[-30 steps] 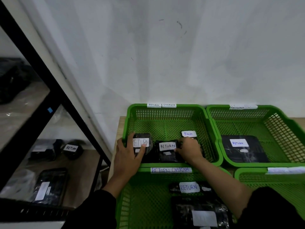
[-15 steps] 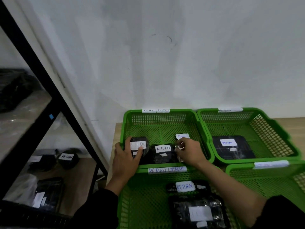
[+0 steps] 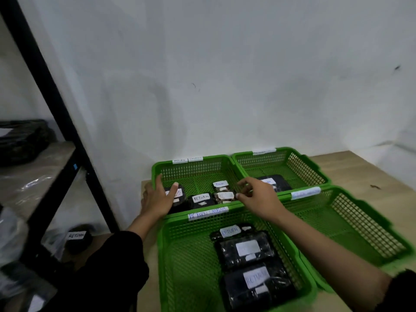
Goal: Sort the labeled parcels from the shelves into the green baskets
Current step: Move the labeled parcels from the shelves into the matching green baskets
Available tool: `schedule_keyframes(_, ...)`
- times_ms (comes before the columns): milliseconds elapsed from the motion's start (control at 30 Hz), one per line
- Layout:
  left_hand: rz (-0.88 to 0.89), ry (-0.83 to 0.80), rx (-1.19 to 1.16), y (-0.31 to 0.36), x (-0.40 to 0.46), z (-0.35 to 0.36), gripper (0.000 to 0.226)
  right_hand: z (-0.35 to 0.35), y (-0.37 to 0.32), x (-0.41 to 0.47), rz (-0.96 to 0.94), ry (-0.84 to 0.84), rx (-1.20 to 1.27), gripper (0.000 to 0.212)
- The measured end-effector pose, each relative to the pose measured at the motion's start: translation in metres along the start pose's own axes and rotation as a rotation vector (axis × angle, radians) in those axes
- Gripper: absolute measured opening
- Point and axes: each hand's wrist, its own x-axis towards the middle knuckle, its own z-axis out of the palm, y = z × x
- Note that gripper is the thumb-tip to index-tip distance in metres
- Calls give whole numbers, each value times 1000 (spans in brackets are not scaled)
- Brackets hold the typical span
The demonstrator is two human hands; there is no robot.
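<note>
The back-left green basket (image 3: 157, 164) holds several black parcels with white labels: one at the left (image 3: 181, 195), a middle one marked RETURN (image 3: 201, 199), one at the right (image 3: 225, 196) and one behind it (image 3: 220, 184). My left hand (image 3: 157, 199) lies with spread, straight fingers over the left parcel, its thumb on the label. My right hand (image 3: 258, 197) hovers beside the right parcel with loosely curled fingers. Its fingertips are at the parcel's right edge and hold nothing.
The front-left basket (image 3: 164, 255) holds three labeled parcels (image 3: 246, 249). The back-right basket (image 3: 315, 167) holds one parcel (image 3: 278, 184). The front-right basket (image 3: 371, 212) shows no parcel. At the left stands a black shelf frame (image 3: 56, 104) with a RETURN parcel (image 3: 77, 237) on a lower board.
My right hand has slid right off the right parcel, which now shows its label. My left hand's fingers have straightened and lifted over the left parcel. The view has tilted and shifted.
</note>
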Motion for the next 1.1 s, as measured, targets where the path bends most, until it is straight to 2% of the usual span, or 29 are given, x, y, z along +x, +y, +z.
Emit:
schedule_keyframes(267,249,-4,-61,-4,-78,-61,54,-9,-48,-69,-65,35,23,32)
schedule_keyframes(433,370,72,-62,-26,-138,-110,45,-16,-95,-124,-164,32,43,34)
schedule_keyframes(567,357,146,-89,-55,-205,-145,40,-6,-129,-185,-216,30,85,30)
schedule_keyframes(800,267,79,-116,-122,-311,-186,38,36,-174,-287,-242,-54,86,30)
schedule_keyframes(967,245,143,-160,-160,-336,-238,31,55,-228,-306,-317,-56,65,25)
schedule_keyframes(1100,220,218,-148,-203,-346,-292,36,83,-292,-309,-370,-71,90,22)
